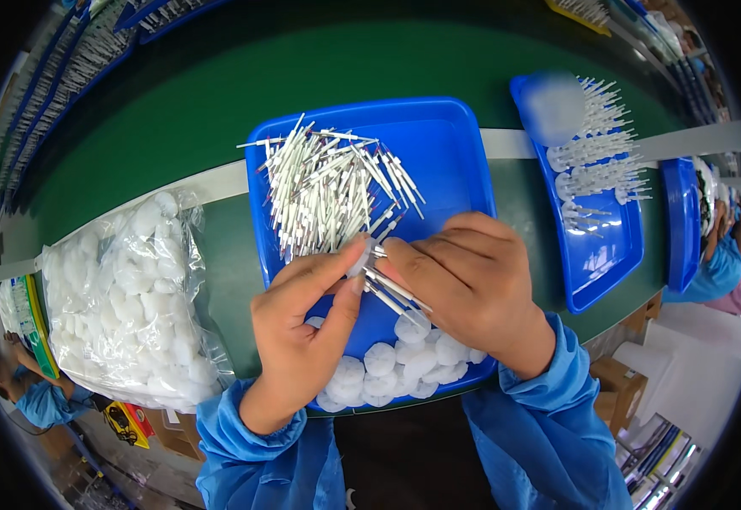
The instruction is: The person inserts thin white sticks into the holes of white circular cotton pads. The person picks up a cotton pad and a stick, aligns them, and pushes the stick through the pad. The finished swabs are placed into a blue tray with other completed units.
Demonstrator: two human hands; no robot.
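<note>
Over a blue tray (449, 166), my two hands meet with their fingertips close together. My left hand (301, 336) pinches a small translucent white disc (360, 258) between thumb and forefinger. Fingers bent, my right hand (472, 285) grips several thin white sticks (394, 294), whose ends stick out below its fingertips. The fingers partly hide where sticks and disc meet, so I cannot tell whether they are joined. A heap of similar white sticks with dark tips (319, 191) fills the tray's far left part. White round pieces (392, 364) lie along its near edge.
A clear plastic bag full of white round pieces (124, 306) lies to the left on the green table (370, 55). At the right, another blue tray (587, 285) holds rows of sticks set in white pieces (596, 157). Co-workers' blue sleeves (717, 280) show at both sides.
</note>
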